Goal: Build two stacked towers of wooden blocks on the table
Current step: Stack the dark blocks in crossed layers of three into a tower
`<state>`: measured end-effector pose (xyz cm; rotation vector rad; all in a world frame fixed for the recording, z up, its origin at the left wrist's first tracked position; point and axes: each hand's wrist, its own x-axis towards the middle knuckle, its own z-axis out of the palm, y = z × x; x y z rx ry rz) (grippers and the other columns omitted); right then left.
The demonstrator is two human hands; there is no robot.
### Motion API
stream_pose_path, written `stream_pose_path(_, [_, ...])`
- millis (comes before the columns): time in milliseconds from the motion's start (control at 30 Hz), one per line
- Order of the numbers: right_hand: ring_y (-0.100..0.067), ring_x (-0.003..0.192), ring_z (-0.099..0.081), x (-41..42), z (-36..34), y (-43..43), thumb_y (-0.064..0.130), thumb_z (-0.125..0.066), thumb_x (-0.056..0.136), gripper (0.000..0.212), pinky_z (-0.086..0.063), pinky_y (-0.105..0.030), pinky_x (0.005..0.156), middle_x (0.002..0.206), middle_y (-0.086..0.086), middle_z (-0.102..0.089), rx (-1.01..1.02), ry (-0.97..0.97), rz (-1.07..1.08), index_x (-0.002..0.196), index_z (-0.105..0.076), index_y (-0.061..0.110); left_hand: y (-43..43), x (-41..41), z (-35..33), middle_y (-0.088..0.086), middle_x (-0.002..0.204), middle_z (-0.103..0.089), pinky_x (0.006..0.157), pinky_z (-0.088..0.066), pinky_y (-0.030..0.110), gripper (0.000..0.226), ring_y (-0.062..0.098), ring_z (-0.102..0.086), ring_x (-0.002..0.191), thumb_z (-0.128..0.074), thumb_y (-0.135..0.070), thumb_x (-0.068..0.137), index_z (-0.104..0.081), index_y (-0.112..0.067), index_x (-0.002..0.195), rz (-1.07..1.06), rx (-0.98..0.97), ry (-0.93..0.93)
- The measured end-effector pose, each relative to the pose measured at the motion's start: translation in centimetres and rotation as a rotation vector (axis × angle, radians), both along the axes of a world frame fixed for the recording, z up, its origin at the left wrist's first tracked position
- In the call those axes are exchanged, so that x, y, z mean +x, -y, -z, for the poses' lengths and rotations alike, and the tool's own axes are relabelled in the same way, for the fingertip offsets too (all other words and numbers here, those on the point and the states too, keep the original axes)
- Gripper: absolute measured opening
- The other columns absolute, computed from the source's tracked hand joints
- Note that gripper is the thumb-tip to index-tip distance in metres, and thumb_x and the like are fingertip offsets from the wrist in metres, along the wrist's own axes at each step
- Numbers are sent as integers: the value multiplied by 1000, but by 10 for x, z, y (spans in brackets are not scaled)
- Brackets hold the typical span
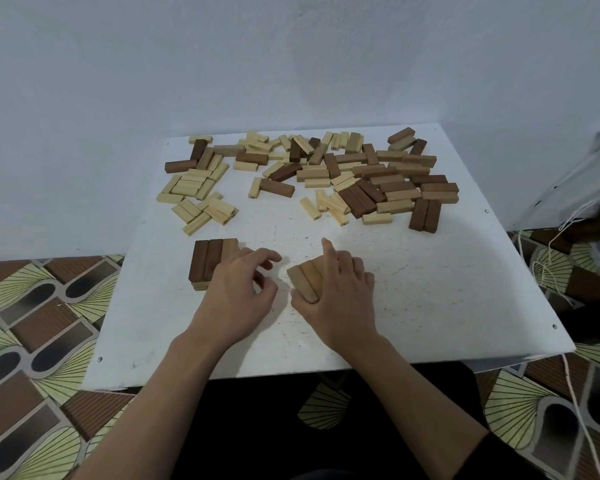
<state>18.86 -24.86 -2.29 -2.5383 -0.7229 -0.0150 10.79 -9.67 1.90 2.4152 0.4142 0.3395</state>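
Two bases are taking shape near the front of the table [430,306]: a low dark stack [210,261] is sitting at the left, while the right hand [340,299] is clasping a row of lighter blocks [303,277] between thumb and curled fingers, forefinger lifted. The left hand [238,292] is hovering between them, fingers loosely curled, holding nothing. The second tower's first layer is probably being squared, so the next move is likely calling for blocks from the loose pile [326,174] beyond.
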Motion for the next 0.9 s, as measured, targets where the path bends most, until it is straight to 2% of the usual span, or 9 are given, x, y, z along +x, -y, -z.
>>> stream_pose_path(200, [-12, 130, -39, 6, 5, 7, 43, -68, 83, 87, -21, -32, 105, 136, 10, -51, 123, -112, -137, 155, -25, 21, -1, -2, 5, -9, 97, -65, 69, -43, 7, 27, 3, -60, 81, -61, -10, 93, -70, -22, 115, -8, -22, 2])
stream_pose_path(333, [-2, 122, -39, 21, -4, 16, 35, -71, 77, 86, -24, -37, 108, 127, 22, -50, 121, -244, -312, 151, -28, 28, 3, -7, 11, -7, 99, -64, 70, -45, 10, 30, 4, -61, 82, -64, -11, 92, -67, -20, 120, -11, -36, 16])
stream_pose_path(500, [2, 132, -34, 45, -9, 21, 34, -74, 75, 91, -23, -39, 111, 138, 23, -50, 55, -308, -520, 153, -27, 35, 19, -16, 25, -8, 108, -59, 73, -40, 4, 44, 1, -59, 82, -67, -23, 95, -58, -17, 138, 10, -10, -7])
stream_pose_path(633, [0, 143, -23, 48, -13, 35, 37, -74, 85, 84, -16, -33, 117, 156, 14, -36, 97, -312, -481, 156, -28, 32, 26, -26, 36, -11, 113, -53, 81, -39, 4, 51, 1, -55, 89, -64, -34, 96, -53, -15, 142, 33, 39, -23])
stream_pose_path(700, [4, 147, -13, 45, -8, 46, 43, -64, 95, 73, -10, -30, 121, 162, 14, -25, 110, -254, -379, 157, -27, 31, 27, -31, 40, -5, 120, -52, 90, -43, 15, 55, 4, -51, 103, -60, -41, 98, -50, -13, 145, 40, 122, -36])
stream_pose_path(733, [7, 147, -6, 43, -5, 50, 49, -55, 98, 70, -6, -27, 121, 163, 16, -19, 84, -225, -334, 158, -24, 30, 26, -32, 41, 0, 124, -51, 92, -46, 23, 57, 11, -50, 109, -57, -44, 100, -49, -11, 145, 40, 181, -40])
stream_pose_path(800, [8, 147, 8, 41, 1, 57, 61, -35, 101, 73, 3, -24, 122, 163, 19, -6, -25, -189, -311, 160, -13, 25, 27, -33, 43, 8, 131, -48, 94, -49, 33, 57, 21, -47, 115, -50, -48, 102, -48, -9, 143, 40, 306, -69])
stream_pose_path(900, [2, 149, 22, 37, 4, 58, 66, -9, 98, 75, 12, -32, 124, 166, 12, 12, -218, -145, -366, 159, 6, 24, 31, -32, 48, 14, 145, -41, 96, -49, 45, 59, 30, -46, 123, -38, -49, 103, -46, -7, 144, 22, 389, -152])
